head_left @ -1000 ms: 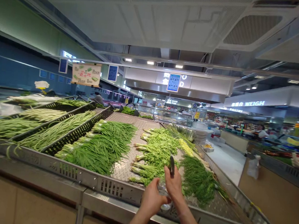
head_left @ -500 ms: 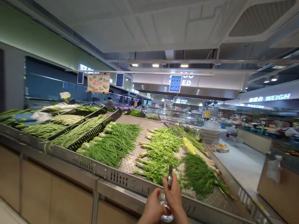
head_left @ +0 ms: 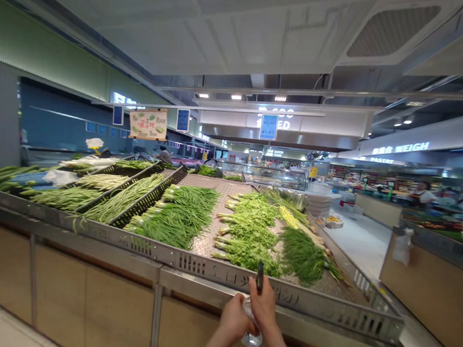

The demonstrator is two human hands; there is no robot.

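A: Where are the held things sitting, going by the long, slotted grey metal rim (head_left: 166, 254)?

B: On its near side. The slim black stick-like object (head_left: 260, 276) is rising from the right hand (head_left: 263, 302), its long axis pointing away, toward the rim. The clear, shiny, rounded object (head_left: 252, 339) is hanging lower, farther from the rim, between both wrists.

A: And the fingers?

B: The right hand's are pinching the black object. The left hand (head_left: 236, 321) is curling its own around the clear one; I can't tell whether the right is gripping that too.

A: What's standing in the way?

B: The rim itself. Beyond it, pale-stemmed leafy green bunches (head_left: 251, 227) are lying straight ahead, and a feathery dark-green heap (head_left: 303, 257) is spreading behind its right part. Whether the black tip is touching the rim, I can't tell.
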